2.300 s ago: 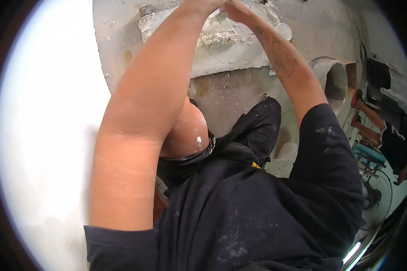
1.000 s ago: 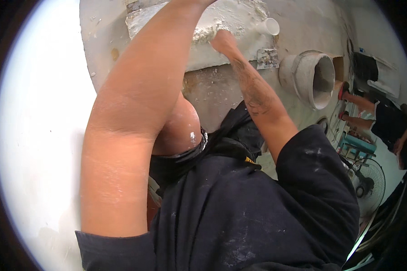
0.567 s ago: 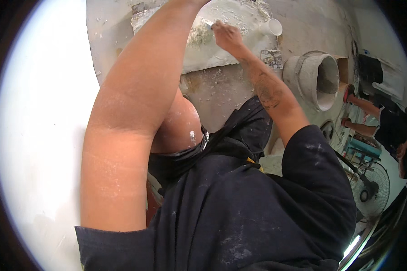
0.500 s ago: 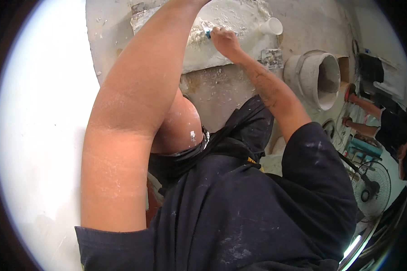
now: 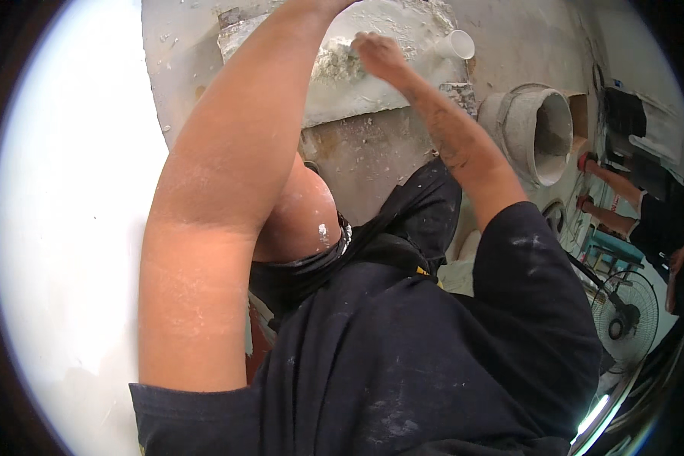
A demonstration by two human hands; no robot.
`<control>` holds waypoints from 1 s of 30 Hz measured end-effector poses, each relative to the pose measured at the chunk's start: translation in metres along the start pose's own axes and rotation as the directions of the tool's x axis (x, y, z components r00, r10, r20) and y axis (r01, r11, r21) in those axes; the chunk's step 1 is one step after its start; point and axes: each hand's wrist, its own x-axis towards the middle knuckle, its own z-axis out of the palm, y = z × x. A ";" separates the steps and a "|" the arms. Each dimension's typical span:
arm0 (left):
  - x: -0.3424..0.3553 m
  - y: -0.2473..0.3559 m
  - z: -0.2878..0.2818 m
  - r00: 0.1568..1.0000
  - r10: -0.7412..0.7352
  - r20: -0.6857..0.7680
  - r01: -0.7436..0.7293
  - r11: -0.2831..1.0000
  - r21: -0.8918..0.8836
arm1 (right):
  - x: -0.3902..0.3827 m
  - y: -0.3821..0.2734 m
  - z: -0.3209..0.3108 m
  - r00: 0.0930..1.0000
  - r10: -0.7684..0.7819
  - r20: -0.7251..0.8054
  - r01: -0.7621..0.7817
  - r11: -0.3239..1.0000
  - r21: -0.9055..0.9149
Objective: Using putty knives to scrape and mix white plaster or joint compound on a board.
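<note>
My right hand (image 5: 378, 55) is closed, fingers curled, over a white, wet-looking slab (image 5: 365, 102). A small blue-green bit shows at its fingertips, part of a small tool whose kind I cannot make out. Just left of the fingers lies a lumpy patch of whitish, plaster-like paste (image 5: 336, 64). My left forearm (image 5: 258, 114) reaches across to the top edge of the picture. Only a sliver of my left hand (image 5: 340, 4) shows there, and its fingers are out of sight.
On the slab's right side a white cup (image 5: 457, 44) lies tilted. A crusted block (image 5: 457, 96) sits at the slab's corner. Farther right are a large grey-white pipe-like drum (image 5: 536, 137), a standing fan (image 5: 623, 319) and another person (image 5: 657, 220). A white surface (image 5: 76, 228) fills the left.
My right hand has moved a little farther away over the slab, near the paste. My left arm has hardly shifted. The other person has moved slightly.
</note>
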 end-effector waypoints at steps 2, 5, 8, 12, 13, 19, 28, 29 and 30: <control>0.001 0.000 0.000 1.000 -0.005 0.027 0.004 1.000 0.012 | -0.006 -0.013 0.002 0.998 -0.015 0.057 0.011 0.998 0.069; 0.002 -0.002 0.002 1.000 -0.010 0.009 0.010 1.000 0.005 | -0.017 -0.002 -0.011 0.997 0.005 0.082 -0.038 0.914 0.403; 0.003 -0.004 0.004 1.000 -0.006 -0.006 0.006 1.000 -0.004 | -0.023 0.034 -0.034 0.987 0.000 0.158 -0.044 0.960 0.278; 0.003 0.000 0.003 0.997 0.074 -0.021 -0.075 0.997 -0.028 | -0.035 0.030 -0.049 0.637 0.422 0.645 -0.669 0.718 0.190; 0.002 0.002 0.003 0.997 0.079 -0.016 -0.080 0.996 -0.038 | -0.038 0.018 -0.049 0.490 0.495 0.717 -0.820 0.541 0.187; -0.002 0.007 -0.001 0.997 0.073 0.001 -0.073 0.997 0.008 | -0.025 -0.062 -0.041 0.448 0.671 0.591 -0.879 0.212 0.426; -0.006 0.000 -0.006 0.997 0.061 -0.044 -0.062 0.998 -0.025 | 0.039 -0.016 -0.010 0.338 0.636 0.694 -0.843 -0.124 0.524; -0.005 -0.002 -0.005 0.998 0.054 -0.031 -0.055 0.998 -0.032 | 0.039 -0.006 -0.010 0.408 0.633 0.658 -0.827 -0.049 0.560; -0.004 -0.004 -0.004 0.999 0.046 -0.019 -0.046 0.998 -0.038 | 0.039 0.002 -0.012 0.459 0.582 0.671 -0.783 -0.092 0.615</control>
